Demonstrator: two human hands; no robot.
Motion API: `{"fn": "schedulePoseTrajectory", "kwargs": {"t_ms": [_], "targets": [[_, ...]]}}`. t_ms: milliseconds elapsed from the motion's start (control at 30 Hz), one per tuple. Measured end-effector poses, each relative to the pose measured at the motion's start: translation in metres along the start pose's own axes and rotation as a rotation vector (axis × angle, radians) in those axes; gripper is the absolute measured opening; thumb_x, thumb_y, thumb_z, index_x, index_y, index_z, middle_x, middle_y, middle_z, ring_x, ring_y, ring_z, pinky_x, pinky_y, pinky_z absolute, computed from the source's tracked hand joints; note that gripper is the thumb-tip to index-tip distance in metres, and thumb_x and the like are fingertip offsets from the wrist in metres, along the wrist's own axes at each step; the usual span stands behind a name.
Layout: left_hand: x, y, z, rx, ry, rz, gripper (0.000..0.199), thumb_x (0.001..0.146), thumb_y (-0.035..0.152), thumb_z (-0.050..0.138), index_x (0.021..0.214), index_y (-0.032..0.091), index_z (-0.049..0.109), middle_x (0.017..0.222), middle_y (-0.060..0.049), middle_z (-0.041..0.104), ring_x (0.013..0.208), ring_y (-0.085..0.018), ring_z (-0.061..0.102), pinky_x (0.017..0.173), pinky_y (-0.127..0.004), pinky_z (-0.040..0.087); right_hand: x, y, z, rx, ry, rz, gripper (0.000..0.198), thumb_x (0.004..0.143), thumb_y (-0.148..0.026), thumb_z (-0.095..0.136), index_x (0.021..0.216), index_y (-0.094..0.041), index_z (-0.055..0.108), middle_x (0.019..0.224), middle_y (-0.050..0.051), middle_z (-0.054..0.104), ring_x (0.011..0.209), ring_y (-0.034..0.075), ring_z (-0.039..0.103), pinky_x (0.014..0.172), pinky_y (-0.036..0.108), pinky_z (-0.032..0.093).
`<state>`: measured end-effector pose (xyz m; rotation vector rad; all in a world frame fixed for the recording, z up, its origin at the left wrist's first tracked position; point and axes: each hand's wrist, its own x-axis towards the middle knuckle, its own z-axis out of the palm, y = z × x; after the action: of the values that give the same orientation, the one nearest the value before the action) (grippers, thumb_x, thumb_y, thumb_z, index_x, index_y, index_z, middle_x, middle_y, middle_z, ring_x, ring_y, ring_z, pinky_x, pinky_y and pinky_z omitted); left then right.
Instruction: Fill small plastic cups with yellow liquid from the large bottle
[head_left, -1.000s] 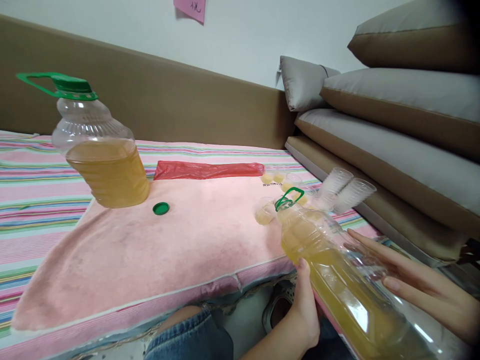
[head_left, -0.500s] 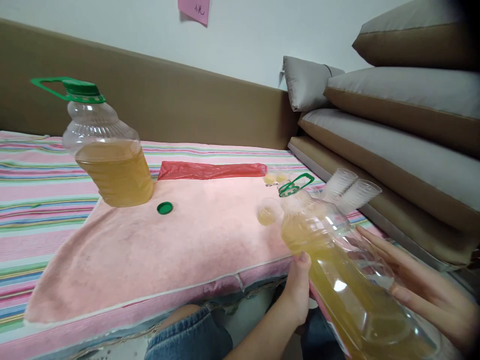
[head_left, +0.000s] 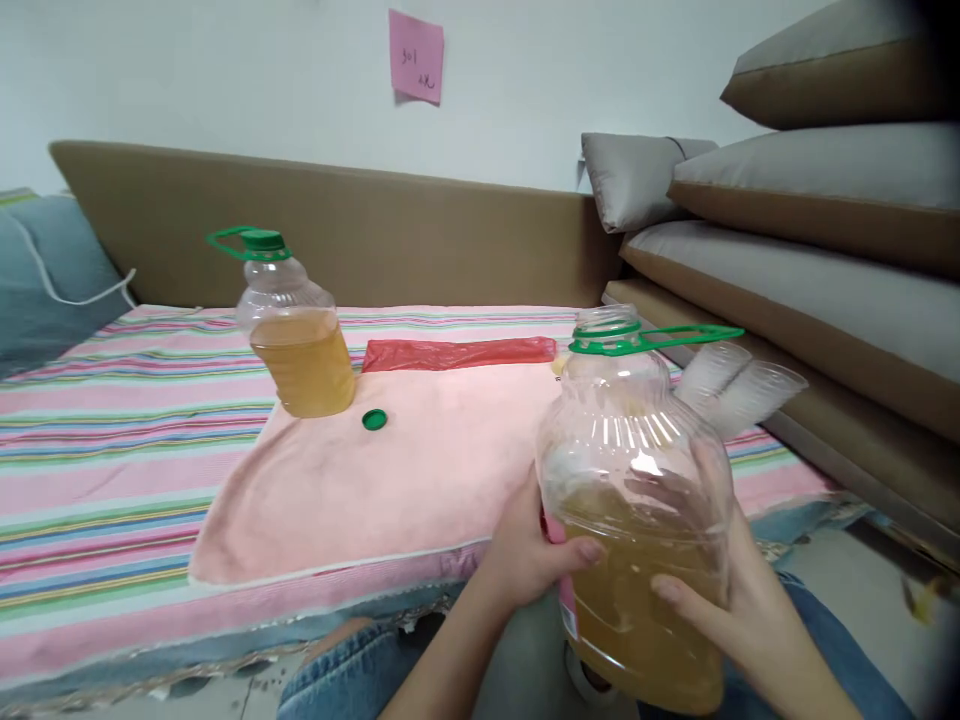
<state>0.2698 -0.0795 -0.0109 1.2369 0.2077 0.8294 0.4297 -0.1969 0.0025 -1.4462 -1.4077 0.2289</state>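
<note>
A large clear plastic jug (head_left: 637,590), partly filled with yellowish liquid, stands upright between my hands, its mouth uncapped. A green ring handle circles its neck and points right. My left hand (head_left: 536,545) wraps the jug's left side, thumb across the front. On the other side my right hand (head_left: 739,600) grips it, thumb also in front. A green cap (head_left: 374,419) lies on the pink cloth (head_left: 360,500). Farther left is a second jug (head_left: 307,360) with its green cap on. Behind the held jug, the small cups are mostly hidden.
A folded red plastic bag (head_left: 457,354) lies along the cloth's back edge. Two stacks of clear plastic cups (head_left: 757,395) lie to the right, beside piled grey-brown cushions (head_left: 810,260). A brown headboard (head_left: 375,240) runs behind the striped sheet (head_left: 112,480).
The held jug has gone from tilted over the cups to upright, closer to me. Both hands have moved with it, and the view has shifted left and up.
</note>
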Motion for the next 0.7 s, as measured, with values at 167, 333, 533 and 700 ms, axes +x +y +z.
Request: {"fn": "schedulePoseTrajectory", "kwargs": {"t_ms": [167,333,533,700], "targets": [[-0.020,0.039,-0.042,0.284,0.144,0.060,0.091,0.059,0.053,0.085,0.136,0.018,0.051,0.130,-0.014,0.065,0.122,-0.036,0.059,0.101,-0.044,0.049,0.026,-0.002,0.063,0.393,-0.097,-0.017,0.086,0.082,-0.056,0.078,0.151,-0.031,0.034,0.136,0.010,0.052,0.124,0.029,0.054,0.106,0.046,0.046],[-0.047,0.080,-0.081,0.444,0.389,0.096,0.063,0.053,0.051,0.087,0.101,0.016,0.065,0.124,-0.013,0.069,0.112,-0.034,0.065,0.095,-0.040,0.053,0.060,-0.014,0.138,0.750,-0.174,-0.066,0.089,0.070,-0.053,0.089,0.143,-0.033,0.044,0.133,0.007,0.054,0.123,0.027,0.053,0.106,0.041,0.045],[-0.082,0.116,-0.123,0.641,0.772,0.157,0.071,0.047,0.052,0.087,0.105,0.016,0.065,0.114,-0.012,0.072,0.110,-0.034,0.066,0.094,-0.041,0.054,0.087,-0.047,0.227,1.052,-0.233,-0.156,0.091,0.064,-0.047,0.094,0.140,-0.030,0.047,0.126,0.006,0.057,0.119,0.028,0.055,0.103,0.041,0.047],[-0.111,0.132,-0.155,0.704,1.065,0.057,0.069,0.062,0.055,0.077,0.117,0.017,0.062,0.119,-0.011,0.070,0.111,-0.032,0.066,0.094,-0.039,0.054,0.101,-0.078,0.288,1.158,-0.225,-0.142,0.104,0.056,-0.055,0.095,0.142,-0.025,0.045,0.126,0.009,0.056,0.118,0.032,0.054,0.106,0.048,0.045]]}}
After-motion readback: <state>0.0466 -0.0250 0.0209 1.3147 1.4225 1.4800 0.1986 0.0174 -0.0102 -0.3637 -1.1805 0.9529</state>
